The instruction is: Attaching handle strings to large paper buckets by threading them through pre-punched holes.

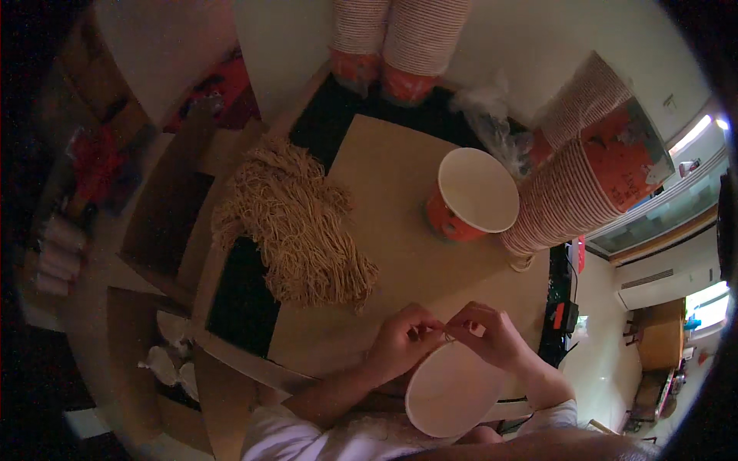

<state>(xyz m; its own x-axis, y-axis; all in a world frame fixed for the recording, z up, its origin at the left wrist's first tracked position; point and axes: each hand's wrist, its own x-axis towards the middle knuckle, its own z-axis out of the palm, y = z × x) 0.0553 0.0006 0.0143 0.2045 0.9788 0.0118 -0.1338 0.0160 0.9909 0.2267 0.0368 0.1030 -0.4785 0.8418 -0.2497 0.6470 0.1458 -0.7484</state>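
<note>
Fingers [429,324] of the left hand [401,338] and the right hand [492,332] nearly meet in the head view, thumb and forefinger of each closed in a pinch on a thin strand [449,336] (too small to tell of what). They work at the far rim of a near cup [453,392], white inside, which tilts over the near edge of the bench [244,288], close to the person's body. Beyond it a second cup [478,190], orange outside, stands upright on a cardboard sheet [384,192]. Left of that lies a loose heap of tan cord [292,223], partly on the sheet. To the right a nested cup stack [557,196] leans on its side, a crumpled clear plastic bag [492,107] lies farther off, and two tall stacks [427,38] stand at the far edge.
</note>
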